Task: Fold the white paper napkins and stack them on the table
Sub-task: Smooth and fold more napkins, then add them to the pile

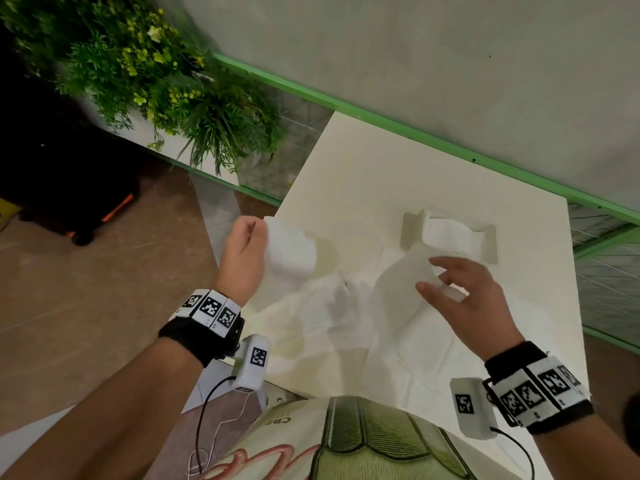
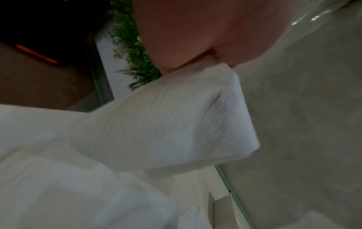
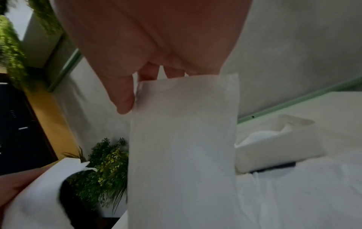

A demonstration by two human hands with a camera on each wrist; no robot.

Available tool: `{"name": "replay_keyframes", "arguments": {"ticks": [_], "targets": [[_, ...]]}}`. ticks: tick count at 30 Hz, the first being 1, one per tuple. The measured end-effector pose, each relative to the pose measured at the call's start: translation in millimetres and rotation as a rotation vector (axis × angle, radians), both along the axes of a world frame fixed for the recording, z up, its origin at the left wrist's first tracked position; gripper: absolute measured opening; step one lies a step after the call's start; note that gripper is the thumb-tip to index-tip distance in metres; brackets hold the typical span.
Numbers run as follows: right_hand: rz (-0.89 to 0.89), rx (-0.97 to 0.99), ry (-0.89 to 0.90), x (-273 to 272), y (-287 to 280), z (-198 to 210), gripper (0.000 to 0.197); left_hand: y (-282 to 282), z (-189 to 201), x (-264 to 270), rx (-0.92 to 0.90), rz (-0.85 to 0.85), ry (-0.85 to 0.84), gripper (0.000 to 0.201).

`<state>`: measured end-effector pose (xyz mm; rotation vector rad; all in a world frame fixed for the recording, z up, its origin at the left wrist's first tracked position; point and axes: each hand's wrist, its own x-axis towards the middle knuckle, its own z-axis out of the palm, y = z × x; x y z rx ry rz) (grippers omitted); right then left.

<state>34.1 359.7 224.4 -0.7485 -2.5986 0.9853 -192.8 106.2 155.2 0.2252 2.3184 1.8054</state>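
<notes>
A white paper napkin (image 1: 391, 299) is stretched between both hands above the white table (image 1: 363, 174), its lower part draping towards the tabletop. My left hand (image 1: 261, 233) grips one bunched end of it at the table's left edge; the left wrist view shows the napkin (image 2: 166, 124) hanging from the curled left hand (image 2: 195, 38). My right hand (image 1: 431, 277) pinches the other end between thumb and fingers. In the right wrist view the thumb (image 3: 125, 99) presses the napkin (image 3: 182, 139) at its top edge.
A white napkin holder (image 1: 412, 230) with more napkins stands just beyond the right hand, also seen as the holder (image 3: 274, 151). A green rail (image 1: 450, 140) and grey wall run behind the table. Plants (image 1: 156, 81) and a black case (image 1: 69, 188) are at the left.
</notes>
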Motion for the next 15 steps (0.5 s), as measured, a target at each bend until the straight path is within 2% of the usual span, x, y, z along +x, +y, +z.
{"name": "replay_keyframes", "arguments": {"ticks": [4, 7, 9, 11, 15], "targets": [[0.105, 0.223, 0.156, 2.1, -1.5, 12.0, 0.034, 8.2, 17.8, 10.8, -0.062, -0.159, 0.186, 0.016], [0.187, 0.334, 0.320, 4.8, -4.3, 25.2, 0.037, 18.2, 21.2, 19.1, -0.223, -0.339, 0.349, 0.017], [0.222, 0.330, 0.395, 6.8, -7.8, 32.0, 0.037, 26.2, 17.2, 24.0, -0.370, -0.423, 0.394, 0.020], [0.236, 0.270, 0.439, 8.3, -11.0, 35.4, 0.036, 35.5, 7.3, 27.3, -0.489, -0.501, 0.359, 0.026], [0.160, 0.094, 0.418, 10.1, -11.0, 32.0, 0.030, 54.8, -26.3, 26.7, -0.668, -0.653, 0.289, 0.037]]}}
